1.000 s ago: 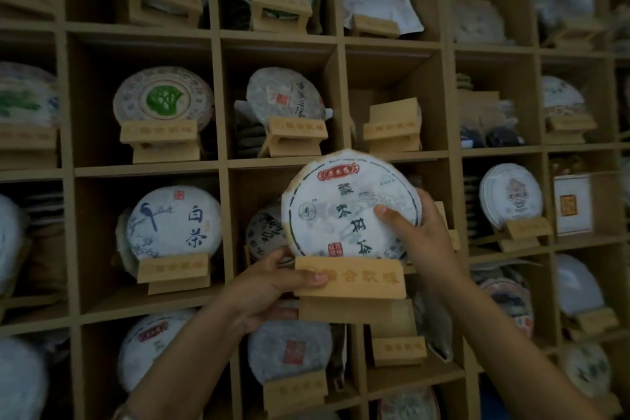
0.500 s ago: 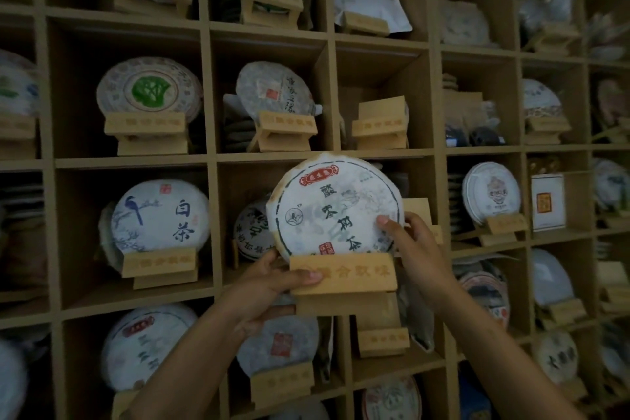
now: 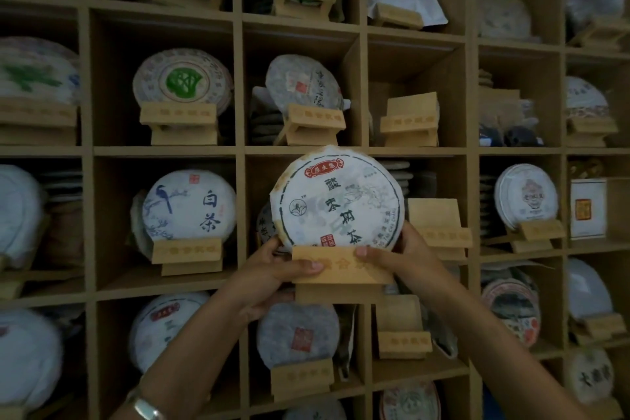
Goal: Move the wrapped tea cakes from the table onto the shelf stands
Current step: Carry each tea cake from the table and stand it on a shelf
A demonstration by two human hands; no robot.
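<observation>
**Tea Cake Seated in Stand, Both Hands on the Stand**

Wooden cubby shelving (image 3: 238, 151) fills the background, dimly lit, with most compartments holding a round paper-wrapped cake propped upright in a small wooden stand.

Held in front of the centre compartment is a wooden stand (image 3: 341, 269) carrying a wrapped tea cake (image 3: 337, 198). This cake stands upright, face toward the camera, its lower edge tucked behind the stand's front board. White paper with a dark ring, black characters and a red label covers it.

Left hand (image 3: 276, 273): closed on the left end of the stand, thumb lying across the front board, fingers wrapped behind.

Right hand (image 3: 399, 256): closed on the right end of the stand, thumb on the front board, the hand's upper edge touching the cake's lower right rim.

Just right of the held cake, an empty stand (image 3: 439, 228) sits in the neighbouring compartment. A second empty stand (image 3: 410, 119) occupies the compartment above it. Left of centre, a cake printed with a blue bird (image 3: 189, 204) rests in its own stand.
</observation>
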